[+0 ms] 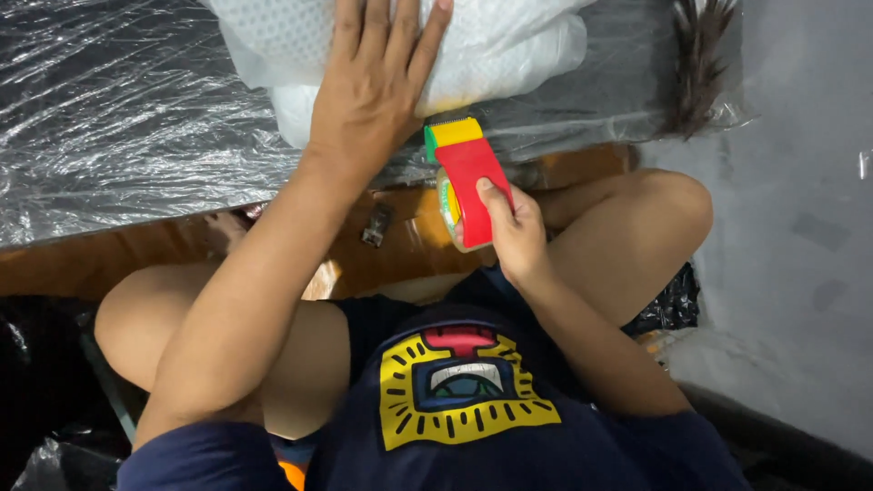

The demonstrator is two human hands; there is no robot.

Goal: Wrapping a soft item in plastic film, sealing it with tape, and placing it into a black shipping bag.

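My left hand lies flat, fingers together, pressing down on a white plastic-wrapped package at the top of the view. My right hand grips a red, yellow and green tape dispenser that holds a roll of clear tape. The dispenser's toothed front edge touches the lower edge of the package, just right of my left hand. I sit cross-legged, and my knees frame the dispenser.
A large sheet of crinkled clear plastic over a dark surface fills the upper left. A wooden floor strip runs under it. A dark feather-like tuft lies at the upper right. A grey wall or floor is on the right.
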